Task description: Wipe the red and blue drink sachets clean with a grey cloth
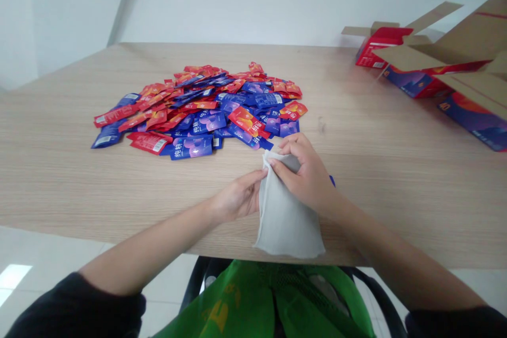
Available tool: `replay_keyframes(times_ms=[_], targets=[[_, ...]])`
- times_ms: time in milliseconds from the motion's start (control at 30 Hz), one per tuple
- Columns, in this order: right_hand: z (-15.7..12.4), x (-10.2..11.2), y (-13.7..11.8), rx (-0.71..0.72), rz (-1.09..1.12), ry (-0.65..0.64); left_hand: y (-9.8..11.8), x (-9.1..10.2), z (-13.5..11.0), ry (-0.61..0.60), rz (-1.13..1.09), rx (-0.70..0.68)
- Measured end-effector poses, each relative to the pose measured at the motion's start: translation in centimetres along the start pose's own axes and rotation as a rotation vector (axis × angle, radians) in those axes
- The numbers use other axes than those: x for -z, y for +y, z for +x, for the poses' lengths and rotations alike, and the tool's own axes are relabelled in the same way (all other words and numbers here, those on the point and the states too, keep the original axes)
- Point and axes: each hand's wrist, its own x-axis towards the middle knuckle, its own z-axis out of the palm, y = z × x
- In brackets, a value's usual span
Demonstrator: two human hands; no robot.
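A pale grey cloth pouch [287, 219] lies on the wooden table [396, 169] near its front edge. My left hand [237, 198] pinches the pouch's upper left rim. My right hand [307, 171] grips the top opening from the right, fingers curled over the rim. A bit of blue packet [331, 180] peeks out beside my right wrist. Just beyond the hands spreads a heap of several red and blue sachets [206, 108].
Opened cardboard cartons printed red and blue [435, 58] lie at the table's far right. A green bag [277, 301] sits on a black chair below the table edge. White walls stand behind the table.
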Motion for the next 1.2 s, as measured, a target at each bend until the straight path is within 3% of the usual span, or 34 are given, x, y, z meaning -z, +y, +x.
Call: replay_keyframes(times_ms=[200, 300, 467, 600, 767, 900, 1000, 1100, 1133, 1200], targets=[[0.3, 1.1, 0.4, 0.009, -0.015, -0.152, -0.1, -0.3, 0.1, 0.042, 0.032, -0.049], [0.8, 3.0, 0.7, -0.077, -0.021, -0.368, 0.0, -0.4, 0.1, 0.068, 0.072, -0.027], [1.1, 6.4, 1.8, -0.182, 0.212, -0.719, 0.1, -0.3, 0.0, 0.077, 0.144, -0.031], [0.7, 7.8, 2.7, -0.239, 0.269, -0.785, 0.5, -0.1, -0.1, 0.114, 0.167, -0.050], [0.5, 8.4, 3.2, -0.331, 0.144, -0.853, 1.3, 0.4, -0.3, 0.190, 0.229, -0.061], [0.1, 8.9, 4.0, -0.476, 0.207, -0.763, 1.6, 0.6, -0.1, 0.268, 0.277, -0.126], [-0.3, 8.7, 4.3, -0.551, 0.349, -0.437, 1.7, 0.0, 0.2, 0.327, 0.231, -0.222], [-0.3, 7.6, 4.1, -0.623, 0.635, -0.096, 2.0, -0.5, 0.2, 0.337, 0.132, -0.265], [-0.3, 7.0, 3.8, -0.656, 0.744, -0.050, 2.2, -0.6, 0.2, 0.331, 0.103, -0.269], [-0.4, 5.8, 3.3, -0.732, 0.922, -0.100, 2.5, -0.6, 0.0, 0.315, 0.057, -0.265]])
